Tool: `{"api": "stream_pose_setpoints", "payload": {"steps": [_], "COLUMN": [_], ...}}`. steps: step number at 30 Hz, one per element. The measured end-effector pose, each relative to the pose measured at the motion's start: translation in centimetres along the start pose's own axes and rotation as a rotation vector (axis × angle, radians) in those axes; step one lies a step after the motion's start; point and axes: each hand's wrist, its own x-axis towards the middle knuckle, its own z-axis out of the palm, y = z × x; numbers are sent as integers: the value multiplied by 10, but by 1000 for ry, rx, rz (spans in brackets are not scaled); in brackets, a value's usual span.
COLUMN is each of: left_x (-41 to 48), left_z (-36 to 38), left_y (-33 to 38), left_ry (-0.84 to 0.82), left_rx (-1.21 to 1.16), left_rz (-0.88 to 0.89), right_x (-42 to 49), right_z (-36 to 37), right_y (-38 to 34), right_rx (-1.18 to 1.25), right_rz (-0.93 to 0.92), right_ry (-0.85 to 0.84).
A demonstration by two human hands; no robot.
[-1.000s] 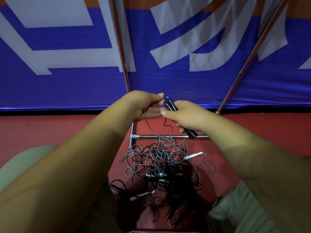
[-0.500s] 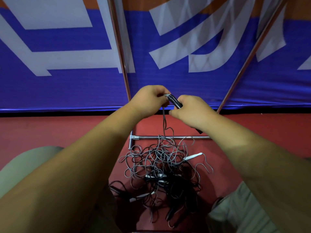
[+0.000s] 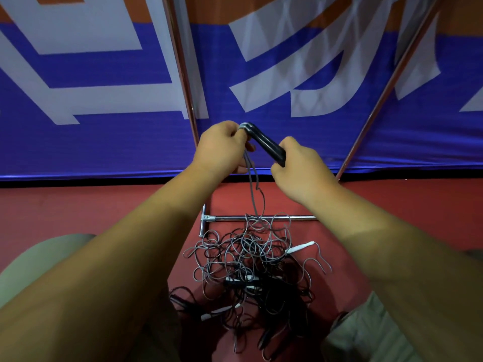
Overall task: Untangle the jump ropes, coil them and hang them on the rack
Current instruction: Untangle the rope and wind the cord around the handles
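The left hand (image 3: pixel 222 150) and the right hand (image 3: pixel 300 171) are up in front of the person, close together; both arms are bare. Between them the hands hold two black handles (image 3: pixel 266 143); these lie side by side and slant down to the right. The right hand is curled round the low end of the handles. The left hand has its fingers bent and pinches a gray cord (image 3: pixel 251 189) right at the top end of the handles, where the cord loops over them.

From the left hand the cord hangs down to the pile (image 3: pixel 248 273) on the floor (image 3: pixel 78 210). The pile is a mess of gray and black ropes, all looped through each other; it lies between the person's knees (image 3: pixel 39 259). A white handle (image 3: pixel 300 247) sticks out on the right side of the pile; more white handles lie lower in it, partly hidden by the ropes.

The rack (image 3: pixel 183 74) stands just behind the pile; its two thin poles go up in front of the banner (image 3: pixel 104 142). Its low bar (image 3: pixel 300 218) lies flat on the floor at the far edge of the pile; a few loops lie over the bar. The banner is blue with big white shapes and orange at the top; the floor is red.
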Motion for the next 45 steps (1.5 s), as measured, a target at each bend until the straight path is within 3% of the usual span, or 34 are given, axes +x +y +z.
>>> {"api": "stream_pose_setpoints", "payload": {"steps": [6, 15, 22, 29, 45], "left_x": [-3, 3, 4, 0, -2], "left_z": [-8, -34, -35, -33, -26], "left_y": [11, 19, 18, 26, 25], "left_ry": [-111, -408, -330, -340, -320], "left_rx": [-162, -428, -370, -403, -612], "left_rz": [-50, -23, 99, 112, -78], "right_x": [5, 6, 5, 4, 6], "right_z": [1, -14, -18, -13, -10], "right_y": [0, -12, -16, -18, -19], "right_rx": [21, 358, 669, 500, 395], "right_rz": [17, 119, 134, 66, 118], "right_ry": [30, -32, -75, 10, -55]}}
